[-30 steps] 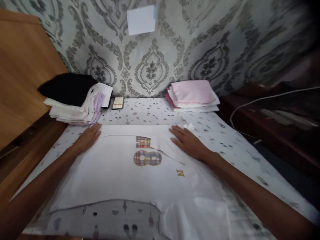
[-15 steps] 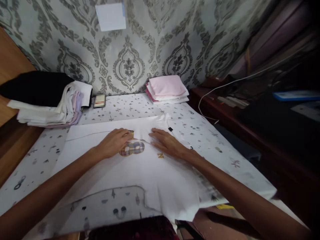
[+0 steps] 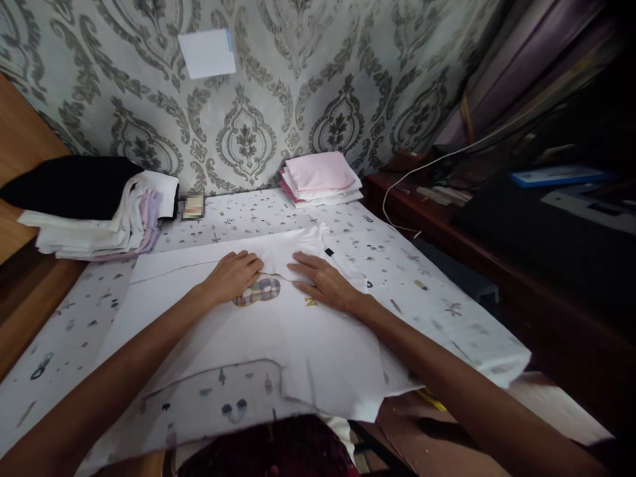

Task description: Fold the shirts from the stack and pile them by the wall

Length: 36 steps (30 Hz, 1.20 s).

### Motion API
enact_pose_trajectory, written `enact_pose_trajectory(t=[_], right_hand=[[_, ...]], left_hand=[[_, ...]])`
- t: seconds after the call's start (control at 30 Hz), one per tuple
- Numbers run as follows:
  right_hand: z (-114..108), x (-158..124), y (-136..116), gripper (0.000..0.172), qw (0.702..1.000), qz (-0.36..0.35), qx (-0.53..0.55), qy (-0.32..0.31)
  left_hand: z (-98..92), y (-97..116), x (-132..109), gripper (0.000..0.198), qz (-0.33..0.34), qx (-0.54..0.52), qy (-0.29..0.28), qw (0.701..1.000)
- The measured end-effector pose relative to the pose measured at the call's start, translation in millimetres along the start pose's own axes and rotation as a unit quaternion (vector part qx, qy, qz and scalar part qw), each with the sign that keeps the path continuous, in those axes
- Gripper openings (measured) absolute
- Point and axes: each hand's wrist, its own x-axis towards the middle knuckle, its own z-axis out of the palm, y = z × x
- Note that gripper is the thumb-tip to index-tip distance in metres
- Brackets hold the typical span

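Note:
A white T-shirt lies spread sideways over the patterned sheet, its collar side to the right with a small black tag. On its front are a plaid patch shaped like an eight and a yellow letter N. My left hand rests on the shirt just above the patch, its fingers curled in on the cloth by a crease. Opposite it, my right hand lies on the shirt near the collar, fingers stretched and apart. Cloth between the hands is slightly rumpled.
Folded clothes topped by a black garment are stacked at the left. A pink-topped pile sits at the back by the wall, and a small box stands left of it. A white cable crosses the dark red furniture at the right.
The view has shifted slightly, so the scene sits further left. My left fingers have curled in more on the cloth. My right hand stays spread on the shirt.

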Motion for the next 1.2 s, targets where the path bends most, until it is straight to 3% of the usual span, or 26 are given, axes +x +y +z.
enact_pose_trajectory(t=[0.23,0.4,0.47,0.53,0.63,0.77,0.93,1.07,1.2], right_hand=[[1.8,-0.4,2.6,0.044,1.0,-0.007,-0.003,-0.004],[1.9,-0.6,2.0,0.044,1.0,-0.01,-0.011,-0.009],[0.7,0.8,0.0,0.045,1.0,-0.008,-0.016,-0.019],[-2.7,1.9,-3.4,0.046,0.999,-0.003,-0.016,-0.034],[-14.5,-4.8,-11.5,0.044,0.999,0.006,-0.007,-0.05],[-42.4,-48.2,-24.6,0.043,0.998,0.029,0.0,-0.061],[-74.0,-139.8,-42.7,0.039,0.994,0.048,-0.008,-0.103],[-76.5,-181.0,-61.0,0.044,0.992,0.03,-0.033,-0.118],[-64.4,-179.9,-72.7,0.035,0.996,-0.03,-0.038,-0.071]], left_hand=[[2.7,-4.7,-2.1,0.013,-0.023,0.064,0.01,0.998],[5.0,-2.0,-6.0,0.029,-0.045,-0.026,0.041,0.998],[5.9,0.9,-5.7,0.042,-0.037,-0.055,0.015,0.998],[4.4,2.9,-6.9,0.052,-0.035,-0.061,-0.046,0.996],[-6.2,5.1,-18.9,0.053,-0.051,-0.067,-0.097,0.992],[-34.3,13.6,-68.1,0.042,-0.05,-0.138,-0.098,0.984],[-61.8,27.1,-164.1,0.039,-0.085,-0.211,-0.141,0.964],[-51.6,20.4,-230.6,0.041,-0.146,-0.163,-0.162,0.962],[-24.8,6.7,-270.2,0.042,-0.168,-0.119,-0.112,0.972]])
